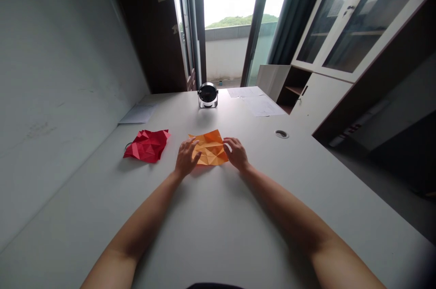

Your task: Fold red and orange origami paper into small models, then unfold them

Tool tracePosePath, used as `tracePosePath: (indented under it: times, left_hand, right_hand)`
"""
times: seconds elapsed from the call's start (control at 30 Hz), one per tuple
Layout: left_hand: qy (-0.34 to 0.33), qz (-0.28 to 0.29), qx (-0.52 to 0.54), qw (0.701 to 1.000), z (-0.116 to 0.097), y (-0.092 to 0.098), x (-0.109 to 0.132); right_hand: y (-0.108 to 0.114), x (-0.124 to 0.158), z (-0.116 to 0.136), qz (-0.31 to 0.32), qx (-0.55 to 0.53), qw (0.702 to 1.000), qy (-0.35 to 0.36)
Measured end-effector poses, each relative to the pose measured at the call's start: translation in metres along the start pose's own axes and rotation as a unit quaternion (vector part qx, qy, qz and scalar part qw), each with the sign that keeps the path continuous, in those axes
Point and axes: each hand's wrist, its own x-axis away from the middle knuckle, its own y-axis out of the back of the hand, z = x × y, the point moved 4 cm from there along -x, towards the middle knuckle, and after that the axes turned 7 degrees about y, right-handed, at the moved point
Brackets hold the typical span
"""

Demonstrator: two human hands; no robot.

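Observation:
A creased sheet of orange paper (210, 148) lies unfolded on the white table, its surface crossed by fold lines. My left hand (185, 158) rests over the paper's left edge, fingers spread, the thumb on the sheet. At the opposite edge is my right hand (235, 153), fingers apart and slightly bent, the fingertips at the paper's right side. Whether those fingertips press on the sheet or only hover beside it, I cannot tell. Left of my hands lies a crumpled, creased sheet of red paper (148, 145), with a thin dark loop partly showing at its left edge.
A round black device on a metal stand (207, 95) stands at the table's far edge. White sheets (262, 104) lie at the far right, another sheet (138, 113) at the far left by the wall. A cable hole (281, 134) is at right. Cabinets (340, 21) stand beyond.

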Motion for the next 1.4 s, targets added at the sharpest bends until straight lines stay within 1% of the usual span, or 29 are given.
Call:
tracePosePath:
  times: [0.07, 0.1, 0.17, 0.3, 0.33, 0.4, 0.47, 0.57, 0.63, 0.7, 0.77, 0.87, 0.93, 1.0, 1.1, 1.2, 1.27, 1.4]
  left_hand:
    - [-0.001, -0.002, -0.001, 1.0, -0.005, -0.001, 0.0]
    - [0.0, 0.008, -0.012, 1.0, -0.005, -0.004, -0.001]
    - [0.012, 0.058, -0.048, 0.997, 0.001, -0.017, -0.001]
    - [0.052, 0.201, -0.106, 0.972, 0.02, -0.05, -0.002]
    - [0.052, 0.224, -0.115, 0.966, 0.023, -0.055, -0.004]
    - [0.041, 0.246, -0.125, 0.96, 0.026, -0.06, -0.007]
    - [0.032, 0.248, -0.127, 0.96, 0.028, -0.06, -0.012]
    - [0.031, 0.245, -0.129, 0.961, 0.029, -0.059, -0.017]
    - [0.032, 0.245, -0.13, 0.96, 0.03, -0.058, -0.018]
    - [0.03, 0.248, -0.129, 0.96, 0.032, -0.059, -0.018]
    - [0.025, 0.25, -0.127, 0.96, 0.033, -0.061, -0.018]
    - [0.023, 0.247, -0.12, 0.961, 0.036, -0.062, -0.021]
    - [0.035, 0.236, -0.119, 0.964, 0.039, -0.062, -0.027]
    - [0.053, 0.222, -0.118, 0.966, 0.041, -0.062, -0.033]
    - [0.063, 0.203, -0.114, 0.97, 0.043, -0.063, -0.038]
    - [0.069, 0.189, -0.116, 0.973, 0.044, -0.064, -0.035]
    - [0.079, 0.191, -0.122, 0.971, 0.045, -0.064, -0.03]
    - [0.091, 0.201, -0.126, 0.967, 0.048, -0.059, -0.024]
  right_hand:
    - [-0.005, -0.001, 0.008, 0.021, 0.006, 1.0, 0.008]
    - [-0.007, -0.001, 0.01, 0.024, 0.008, 1.0, 0.006]
    - [-0.009, -0.001, 0.011, 0.021, 0.012, 1.0, 0.003]
    - [-0.003, 0.001, 0.021, 0.017, 0.013, 0.999, 0.031]
    - [-0.001, 0.001, 0.026, 0.018, 0.009, 0.999, 0.041]
    - [0.002, -0.002, 0.037, 0.022, 0.003, 0.998, 0.054]
    - [-0.002, -0.01, 0.046, 0.04, 0.003, 0.998, 0.056]
    - [-0.02, -0.024, 0.048, 0.104, 0.03, 0.993, 0.037]
    - [-0.034, -0.031, 0.043, 0.158, 0.073, 0.984, 0.03]
    - [-0.046, -0.033, 0.032, 0.216, 0.112, 0.97, 0.016]
    - [-0.052, -0.032, 0.02, 0.248, 0.127, 0.96, 0.018]
    - [-0.056, -0.027, 0.007, 0.262, 0.115, 0.956, 0.066]
    - [-0.058, -0.024, 0.001, 0.268, 0.107, 0.954, 0.08]
    - [-0.062, -0.021, -0.003, 0.274, 0.108, 0.953, 0.075]
    - [-0.068, -0.017, 0.0, 0.276, 0.115, 0.952, 0.067]
    - [-0.071, -0.013, 0.005, 0.274, 0.109, 0.953, 0.069]
    - [-0.071, -0.012, 0.004, 0.272, 0.102, 0.955, 0.064]
    - [-0.062, -0.014, -0.008, 0.259, 0.106, 0.96, 0.028]
